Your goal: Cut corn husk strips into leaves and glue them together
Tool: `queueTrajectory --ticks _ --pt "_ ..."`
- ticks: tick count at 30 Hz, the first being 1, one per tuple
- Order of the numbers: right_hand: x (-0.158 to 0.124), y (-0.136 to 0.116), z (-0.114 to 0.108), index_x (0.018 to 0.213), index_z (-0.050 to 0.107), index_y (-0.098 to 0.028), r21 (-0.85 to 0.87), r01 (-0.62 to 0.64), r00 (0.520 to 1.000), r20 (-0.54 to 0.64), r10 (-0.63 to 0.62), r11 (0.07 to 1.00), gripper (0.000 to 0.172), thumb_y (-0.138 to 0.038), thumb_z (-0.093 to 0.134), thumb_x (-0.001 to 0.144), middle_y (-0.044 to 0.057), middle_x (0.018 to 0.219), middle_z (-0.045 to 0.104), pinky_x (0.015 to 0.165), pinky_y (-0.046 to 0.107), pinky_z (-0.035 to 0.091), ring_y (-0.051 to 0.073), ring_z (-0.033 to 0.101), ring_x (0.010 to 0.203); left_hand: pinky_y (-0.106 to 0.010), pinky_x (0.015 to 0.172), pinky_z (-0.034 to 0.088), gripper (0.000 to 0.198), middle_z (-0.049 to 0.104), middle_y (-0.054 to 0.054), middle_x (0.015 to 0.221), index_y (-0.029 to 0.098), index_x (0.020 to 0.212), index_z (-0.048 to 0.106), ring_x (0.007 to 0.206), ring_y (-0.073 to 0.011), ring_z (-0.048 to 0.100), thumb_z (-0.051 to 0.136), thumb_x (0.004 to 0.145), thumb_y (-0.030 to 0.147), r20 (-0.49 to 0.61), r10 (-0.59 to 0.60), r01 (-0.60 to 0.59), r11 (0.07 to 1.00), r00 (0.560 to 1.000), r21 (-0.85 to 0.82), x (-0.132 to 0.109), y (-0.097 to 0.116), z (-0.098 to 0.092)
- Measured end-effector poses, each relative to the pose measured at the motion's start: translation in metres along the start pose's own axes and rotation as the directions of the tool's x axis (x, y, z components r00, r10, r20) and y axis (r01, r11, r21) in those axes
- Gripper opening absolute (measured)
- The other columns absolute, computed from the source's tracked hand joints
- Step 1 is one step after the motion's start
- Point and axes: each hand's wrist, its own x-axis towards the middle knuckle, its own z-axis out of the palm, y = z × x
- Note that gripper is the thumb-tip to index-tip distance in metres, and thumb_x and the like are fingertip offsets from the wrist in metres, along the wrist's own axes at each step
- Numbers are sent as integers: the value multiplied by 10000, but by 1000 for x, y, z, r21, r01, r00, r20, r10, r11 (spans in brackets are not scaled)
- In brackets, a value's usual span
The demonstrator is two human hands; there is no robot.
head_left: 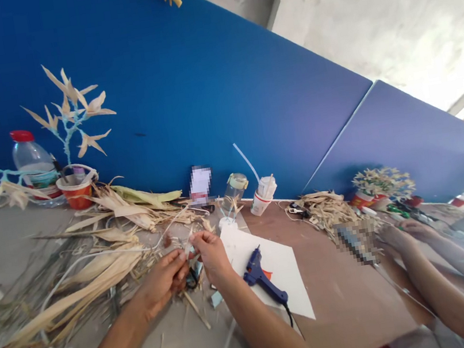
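Observation:
My left hand (169,276) and my right hand (212,256) meet above the table, both with fingers pinched. A small pale strip (189,242), which looks like dried corn husk, shows between the fingertips; its lower part is hidden. Just beneath them lie a black-handled object (192,279) and scraps of husk. To the right, a blue hot glue gun (259,277) rests on a white sheet (295,263). Long dried corn husks (86,283) spread out left of my hands.
Against the blue partition (167,90) stand a red-capped bottle (34,163), a red cup (75,192) with a husk-flower branch (70,114), a phone (201,183), a jar (234,188) and a paper cup (264,195). A co-worker's hands (398,236) are at the right. A white cable (91,256) crosses the husks.

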Motion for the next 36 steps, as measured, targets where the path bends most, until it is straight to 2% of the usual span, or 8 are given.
queueTrajectory --ticks 3,7,11,16,21,27,32,36 --pt "3 -5 -6 667 621 -172 91 -26 1000 14 25 996 240 -400 693 643 -80 496 434 428 214 174 52 290 413 -191 410 162 493 403 96 484 158 806 595 401 -35 243 735 635 599 -104 45 -40 998 994 52 3 0 -4" --pt "6 -11 -18 675 654 -158 146 -46 997 63 37 988 284 -435 709 649 -40 567 507 434 214 188 52 329 441 -188 416 161 547 432 83 520 142 791 613 416 -32 274 739 592 635 -214 105 -82 990 971 116 5 2 -7" --pt "4 -8 -21 682 660 -156 131 -42 995 97 29 990 235 -377 728 644 -41 592 535 440 218 209 44 347 434 -192 427 186 512 483 63 584 142 812 633 439 -36 298 771 589 581 -197 117 -94 988 973 120 5 0 -6" --pt "3 -9 -19 688 667 -149 269 -132 982 164 90 954 225 -341 742 598 -40 585 550 443 207 246 47 383 438 -196 455 220 403 552 26 689 140 814 650 472 -40 306 769 650 488 -196 173 -151 981 965 125 5 -1 -8" --pt "6 -14 -21 683 664 -153 375 -164 980 167 107 912 237 -337 756 564 -33 569 547 451 205 283 59 395 451 -204 468 240 293 471 49 577 146 818 676 463 -56 291 744 713 411 -178 142 -117 983 974 144 2 2 -7" --pt "7 -12 -24 669 664 -169 228 -60 990 135 29 972 189 -327 718 580 -33 559 534 492 221 286 79 384 490 -205 459 249 228 548 18 616 147 759 663 432 -37 270 746 735 358 -31 21 -19 998 999 61 -2 6 -8" --pt "6 -12 -31 789 709 -178 -42 35 966 257 -23 998 193 -230 660 610 -49 606 540 572 228 302 91 418 562 -180 487 292 200 582 17 725 150 808 646 458 -21 288 744 745 312 -119 83 -85 996 989 -10 -4 15 -13" --pt "6 -9 -29 789 688 -180 -5 33 970 243 -31 999 207 -183 607 598 -52 622 552 577 232 310 98 430 570 -192 483 278 223 611 -8 786 145 778 627 461 -25 279 735 751 338 -162 93 -82 994 982 72 -3 11 -11"
